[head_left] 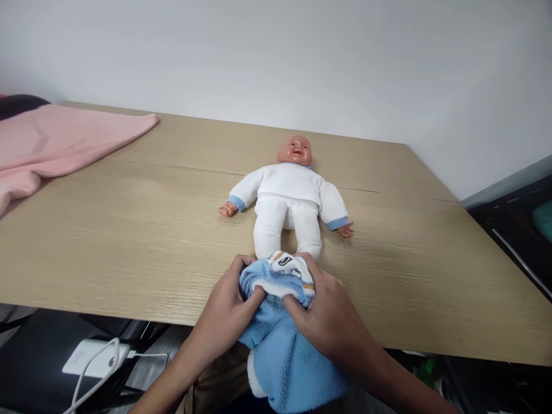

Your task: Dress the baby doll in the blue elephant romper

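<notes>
A baby doll (pixel 290 183) in a white top with blue cuffs lies on its back on the table, head away from me. Its legs are white cloth, and the feet are hidden behind my hands. Between my hands is a fuzzy light-blue garment (pixel 297 368) with white trim and a printed cartoon patch, its upper part bunched up and the rest hanging below the table's front edge. My left hand (pixel 228 299) grips the bunched opening on the left, thumb inside the rim. On the right, my right hand (pixel 328 305) grips the same rim, thumb tucked in.
A pink cloth (pixel 77 135) is spread over the table's left end, with a dark object behind it. Below the front edge at left, a white power bank (pixel 95 357) with a white cable rests on a black surface. A wall stands behind the wooden table (pixel 129 247).
</notes>
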Action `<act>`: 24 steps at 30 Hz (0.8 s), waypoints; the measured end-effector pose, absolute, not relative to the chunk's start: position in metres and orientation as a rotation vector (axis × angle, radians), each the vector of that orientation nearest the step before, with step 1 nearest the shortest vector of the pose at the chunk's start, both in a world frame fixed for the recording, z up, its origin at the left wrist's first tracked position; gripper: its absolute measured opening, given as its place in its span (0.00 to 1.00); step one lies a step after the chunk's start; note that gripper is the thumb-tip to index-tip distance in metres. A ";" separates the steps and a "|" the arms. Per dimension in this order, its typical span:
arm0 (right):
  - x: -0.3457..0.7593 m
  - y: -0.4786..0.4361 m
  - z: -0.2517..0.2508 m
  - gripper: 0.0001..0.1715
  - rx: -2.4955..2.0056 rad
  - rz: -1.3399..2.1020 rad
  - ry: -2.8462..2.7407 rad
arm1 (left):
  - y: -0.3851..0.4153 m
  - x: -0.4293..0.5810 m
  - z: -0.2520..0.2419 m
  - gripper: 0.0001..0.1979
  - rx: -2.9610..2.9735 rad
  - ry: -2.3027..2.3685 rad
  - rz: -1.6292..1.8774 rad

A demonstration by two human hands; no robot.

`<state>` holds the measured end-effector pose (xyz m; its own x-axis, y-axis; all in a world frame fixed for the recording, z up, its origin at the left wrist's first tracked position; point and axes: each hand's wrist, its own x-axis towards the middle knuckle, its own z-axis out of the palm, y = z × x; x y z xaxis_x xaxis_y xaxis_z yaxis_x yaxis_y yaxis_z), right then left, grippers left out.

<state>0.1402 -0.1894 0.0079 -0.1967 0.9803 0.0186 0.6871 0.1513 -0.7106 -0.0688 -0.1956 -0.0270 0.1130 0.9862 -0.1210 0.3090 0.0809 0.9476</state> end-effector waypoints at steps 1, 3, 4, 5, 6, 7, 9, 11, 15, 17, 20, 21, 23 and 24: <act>0.141 -0.188 0.010 0.23 -1.561 0.815 -1.929 | -0.196 -0.069 -0.027 0.12 1.377 1.337 0.882; 0.142 -0.187 0.013 0.27 -1.514 0.802 -1.907 | -0.196 -0.071 -0.024 0.15 1.331 1.246 0.888; 0.143 -0.187 0.015 0.27 -1.493 0.783 -1.904 | -0.196 -0.072 -0.023 0.17 1.316 1.197 0.888; 0.143 -0.187 0.016 0.28 -1.478 0.773 -1.904 | -0.197 -0.073 -0.021 0.18 1.305 1.154 0.883; 0.143 -0.188 0.017 0.28 -1.466 0.773 -1.904 | -0.197 -0.074 -0.020 0.19 1.297 1.121 0.873; 0.144 -0.188 0.018 0.28 -1.459 0.786 -1.901 | -0.198 -0.075 -0.019 0.19 1.292 1.098 0.861; 0.143 -0.189 0.021 0.28 -1.453 0.824 -1.893 | -0.198 -0.077 -0.017 0.21 1.285 1.077 0.840; 0.143 -0.190 0.024 0.29 -1.458 0.861 -1.887 | -0.199 -0.077 -0.017 0.23 1.278 1.073 0.837; 0.147 -0.191 0.029 0.34 -1.480 0.943 -1.892 | -0.200 -0.076 -0.017 0.25 1.249 1.022 0.862; 0.150 -0.192 0.031 0.38 -1.460 0.992 -1.905 | -0.200 -0.076 -0.015 0.26 1.245 0.991 0.878; 0.155 -0.193 0.035 0.44 -1.382 1.067 -1.932 | -0.201 -0.077 -0.012 0.27 1.255 0.978 0.920; 0.156 -0.193 0.036 0.45 -1.362 1.079 -1.933 | -0.201 -0.077 -0.011 0.27 1.261 0.980 0.934; 0.157 -0.192 0.037 0.44 -1.345 1.060 -1.920 | -0.201 -0.077 -0.011 0.26 1.270 1.001 0.967; 0.156 -0.191 0.036 0.43 -1.342 1.037 -1.906 | -0.201 -0.077 -0.011 0.25 1.273 1.020 0.985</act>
<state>0.1562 -0.1909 0.0364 -0.3241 0.9457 0.0242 0.4932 0.1908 -0.8487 -0.0768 -0.2009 -0.0111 0.2644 0.9633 -0.0468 -0.0131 0.0521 0.9986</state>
